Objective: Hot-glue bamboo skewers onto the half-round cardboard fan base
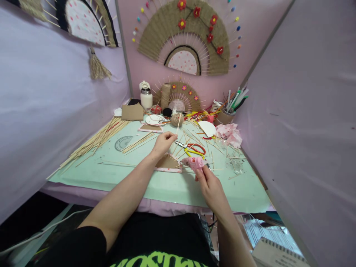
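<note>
My left hand [164, 142] is pinched shut on a thin wooden skewer [178, 127] that stands upright over a small brown fan-shaped piece [167, 162] lying on the green mat. My right hand [210, 183] grips a pink glue gun [194, 162], whose nozzle points left toward the fan piece's right edge. Red-handled scissors [194, 149] lie just behind the glue gun.
A green cutting mat [116, 174] covers the table. Long skewers [96, 141] are piled at the left. A ball of twine [176, 119], a white jar [146, 98], a cup of pens [228, 111], pink cloth [230, 134] and finished fans stand at the back.
</note>
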The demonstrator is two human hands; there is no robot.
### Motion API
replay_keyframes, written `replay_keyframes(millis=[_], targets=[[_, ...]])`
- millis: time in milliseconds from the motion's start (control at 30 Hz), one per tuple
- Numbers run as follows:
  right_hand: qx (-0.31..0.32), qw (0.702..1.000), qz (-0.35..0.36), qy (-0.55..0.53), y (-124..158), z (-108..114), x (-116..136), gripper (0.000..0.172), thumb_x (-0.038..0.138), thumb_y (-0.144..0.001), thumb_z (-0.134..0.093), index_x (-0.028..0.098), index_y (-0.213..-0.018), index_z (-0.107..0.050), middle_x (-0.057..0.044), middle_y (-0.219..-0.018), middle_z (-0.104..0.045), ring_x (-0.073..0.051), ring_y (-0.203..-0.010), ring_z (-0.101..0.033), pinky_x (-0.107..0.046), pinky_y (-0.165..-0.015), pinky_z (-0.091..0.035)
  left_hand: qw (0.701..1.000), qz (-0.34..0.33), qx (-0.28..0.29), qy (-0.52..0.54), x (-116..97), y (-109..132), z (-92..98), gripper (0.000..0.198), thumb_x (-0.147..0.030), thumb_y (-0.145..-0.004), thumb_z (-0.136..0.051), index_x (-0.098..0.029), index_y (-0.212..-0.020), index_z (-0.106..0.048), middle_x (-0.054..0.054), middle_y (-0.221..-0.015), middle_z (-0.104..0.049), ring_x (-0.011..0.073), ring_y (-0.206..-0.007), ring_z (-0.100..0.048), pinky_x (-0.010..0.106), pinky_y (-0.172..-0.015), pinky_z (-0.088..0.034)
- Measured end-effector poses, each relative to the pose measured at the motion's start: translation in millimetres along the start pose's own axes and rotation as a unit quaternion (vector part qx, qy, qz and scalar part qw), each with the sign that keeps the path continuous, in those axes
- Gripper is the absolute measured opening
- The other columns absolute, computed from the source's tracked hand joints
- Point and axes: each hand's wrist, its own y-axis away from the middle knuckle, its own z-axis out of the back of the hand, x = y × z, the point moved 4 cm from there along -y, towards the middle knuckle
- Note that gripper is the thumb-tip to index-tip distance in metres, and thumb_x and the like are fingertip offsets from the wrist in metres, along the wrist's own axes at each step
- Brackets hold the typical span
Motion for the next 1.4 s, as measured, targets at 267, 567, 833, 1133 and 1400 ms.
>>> replay_keyframes(millis=[267,567,833,1133,1400], targets=[[-0.002,1.000,0.006,0.000,-2.9,-2.4,-1.7,0.042,0.057,-0.096,-0.034,0.024,-0.079,-0.053,-0.005,-0.076,-0.064,-0.021,-0.075,-0.058,-0.029,-0.066,-0.039,1.000,0.000,0.000,-0.005,0.6,-0.5,0.1,0.027,-0.044,-0.073,-0.063,-0.019,-0.064,-0.063,0.000,-0.067,-0.063,0.0157,-0.070,-0.054,0.028,-0.071,-0.041],[-0.060,0.997,0.039,0.002,2.2,1.5,1.8,0.042,0.055,-0.099,-0.034,0.023,-0.086,-0.059,-0.008,-0.084,-0.065,-0.023,-0.082,-0.058,-0.032,-0.074,-0.041,1.000,-0.008,0.001,-0.027,0.9,0.1,0.2,0.024,-0.040,-0.076,-0.063,-0.019,-0.066,-0.064,0.000,-0.067,-0.064,0.0160,-0.069,-0.055,0.028,-0.070,-0.041],[-0.241,0.967,0.039,0.066,6.3,46.4,-29.0,0.054,0.058,-0.098,-0.034,0.015,-0.114,-0.063,-0.014,-0.094,-0.065,-0.027,-0.088,-0.056,-0.037,-0.078,-0.042,0.974,-0.062,0.049,-0.211,-10.4,1.6,-17.2,0.019,-0.033,-0.079,-0.065,-0.020,-0.065,-0.065,0.004,-0.083,-0.063,0.0218,-0.089,-0.056,0.036,-0.087,-0.042],[-0.317,0.930,-0.083,0.168,3.2,85.4,-105.0,0.068,0.063,-0.094,-0.028,0.010,-0.114,-0.065,-0.022,-0.097,-0.066,-0.032,-0.087,-0.054,-0.040,-0.076,-0.039,0.904,-0.063,0.151,-0.394,-12.4,11.2,-45.3,0.016,-0.027,-0.081,-0.066,-0.021,-0.067,-0.070,0.009,-0.104,-0.061,0.0311,-0.108,-0.048,0.047,-0.092,-0.038],[-0.311,0.932,-0.103,0.157,-0.9,76.0,-120.9,0.071,0.065,-0.093,-0.027,0.009,-0.117,-0.064,-0.021,-0.098,-0.066,-0.032,-0.092,-0.053,-0.042,-0.083,-0.039,0.858,-0.072,0.203,-0.466,-7.6,12.6,-52.2,0.018,-0.030,-0.086,-0.059,-0.022,-0.077,-0.072,0.008,-0.109,-0.057,0.0286,-0.111,-0.045,0.043,-0.089,-0.037]])
